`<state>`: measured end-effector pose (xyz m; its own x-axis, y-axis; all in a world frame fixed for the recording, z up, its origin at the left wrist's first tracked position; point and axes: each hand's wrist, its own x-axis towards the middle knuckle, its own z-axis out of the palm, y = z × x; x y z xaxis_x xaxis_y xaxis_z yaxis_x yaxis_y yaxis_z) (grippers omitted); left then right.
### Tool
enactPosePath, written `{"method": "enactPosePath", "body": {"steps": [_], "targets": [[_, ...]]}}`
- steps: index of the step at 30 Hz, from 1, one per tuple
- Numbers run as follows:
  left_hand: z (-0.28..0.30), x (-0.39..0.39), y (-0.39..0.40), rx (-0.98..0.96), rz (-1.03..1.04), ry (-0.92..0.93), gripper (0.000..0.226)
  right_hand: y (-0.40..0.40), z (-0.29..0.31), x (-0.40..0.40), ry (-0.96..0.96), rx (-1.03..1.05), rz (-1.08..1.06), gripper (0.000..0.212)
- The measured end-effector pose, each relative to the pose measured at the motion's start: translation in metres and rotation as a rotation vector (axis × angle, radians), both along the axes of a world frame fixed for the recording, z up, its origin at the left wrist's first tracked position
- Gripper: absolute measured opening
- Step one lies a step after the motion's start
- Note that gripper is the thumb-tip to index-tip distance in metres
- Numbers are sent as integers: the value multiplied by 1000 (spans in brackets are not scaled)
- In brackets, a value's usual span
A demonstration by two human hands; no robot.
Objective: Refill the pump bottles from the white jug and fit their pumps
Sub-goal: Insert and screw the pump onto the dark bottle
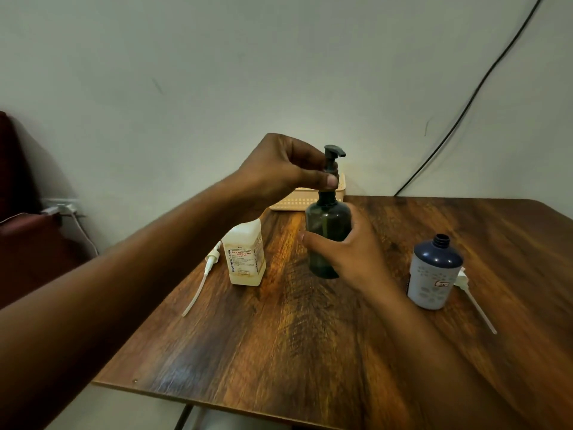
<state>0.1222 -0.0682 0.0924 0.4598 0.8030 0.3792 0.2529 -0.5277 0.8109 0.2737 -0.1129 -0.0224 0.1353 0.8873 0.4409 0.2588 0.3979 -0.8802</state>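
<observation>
The wooden desk (pixel 279 352) carries three bottles and three pumps. At its middle the right hand (pixel 353 252) wraps the dark green bottle (pixel 325 231), while the left hand (pixel 288 169) pinches the collar of the one black pump (pixel 332 159) at its neck. A white jug-like bottle (pixel 246 254) stands left beside a loose white pump (pixel 201 277); an uncapped blue bottle (pixel 434 271) stands right, touching another white pump (pixel 474 302).

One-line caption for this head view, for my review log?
Left hand pinches the black pump at the dark bottle gripped by the right hand; blue bottle stands uncapped.
</observation>
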Motion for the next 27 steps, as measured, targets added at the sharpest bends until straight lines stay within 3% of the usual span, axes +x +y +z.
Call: {"method": "enactPosePath", "body": {"steps": [12, 17, 21, 27], "targets": [[-29, -4, 4, 95, 8, -76, 21, 0, 0, -3, 8, 17, -7, 51], [-31, -6, 4, 46, 0, -48, 26, -3, -2, -3, 8, 13, -9, 49], [-19, -8, 3, 32, -34, -21, 45, -1, 0, -2, -4, 11, -23, 56], [-17, -1, 2, 22, 7, -111, 53, -2, 2, -7, -4, 19, -13, 57]]}}
